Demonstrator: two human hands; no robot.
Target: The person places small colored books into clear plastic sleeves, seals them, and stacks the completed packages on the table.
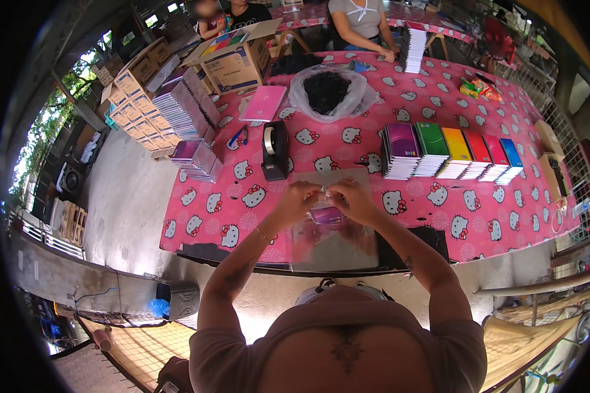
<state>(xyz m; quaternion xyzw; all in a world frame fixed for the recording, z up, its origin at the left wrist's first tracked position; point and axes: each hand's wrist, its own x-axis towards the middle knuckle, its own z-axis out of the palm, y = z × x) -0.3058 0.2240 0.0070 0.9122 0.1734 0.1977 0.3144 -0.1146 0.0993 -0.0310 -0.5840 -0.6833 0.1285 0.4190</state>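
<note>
A small purple notebook lies in front of me inside a clear plastic wrapper. My left hand pinches the wrapper's upper edge from the left. From the other side, my right hand pinches the same edge, close to the left fingertips. Under them is a smooth glossy sheet on the table. Just beyond my left hand stands a black tape dispenser with a roll in it.
Stacks of purple, green, yellow, red, pink and blue notebooks stand at right. More notebook stacks and small boxes are at left. A plastic bag with black contents, a pink notebook and an open carton lie beyond. People sit at the far side.
</note>
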